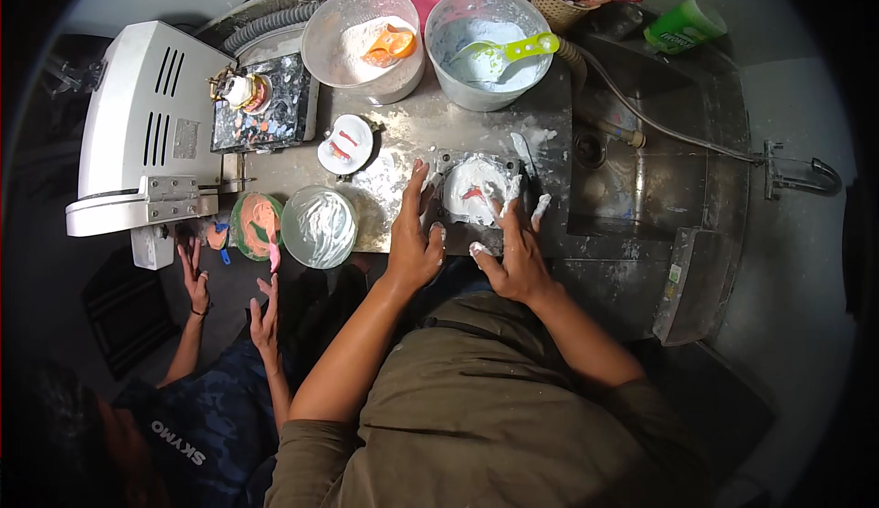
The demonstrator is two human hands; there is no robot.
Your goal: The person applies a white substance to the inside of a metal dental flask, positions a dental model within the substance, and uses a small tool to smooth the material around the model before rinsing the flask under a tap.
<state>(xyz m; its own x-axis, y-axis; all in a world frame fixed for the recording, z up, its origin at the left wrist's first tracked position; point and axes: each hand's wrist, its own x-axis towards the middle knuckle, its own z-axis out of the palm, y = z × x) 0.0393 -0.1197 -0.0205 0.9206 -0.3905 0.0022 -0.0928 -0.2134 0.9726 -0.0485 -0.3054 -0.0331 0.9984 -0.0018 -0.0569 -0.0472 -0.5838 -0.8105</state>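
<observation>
A small metal flask filled with wet white plaster lies on the metal worktop in front of me. A curved red piece shows in the plaster. My left hand is along the flask's left side, fingers stretched and apart, fingertips dusted white. My right hand reaches over the flask's right front; its spread fingers are coated in plaster and at least one touches the plaster's surface. Neither hand visibly grips anything. Left of the flask sits a round white plaster mould with red strips.
A clear bowl smeared with plaster and a green bowl of pink paste stand at left, near a co-worker's hands. Behind are two powder buckets with scoops. A white machine is far left; a sink is right.
</observation>
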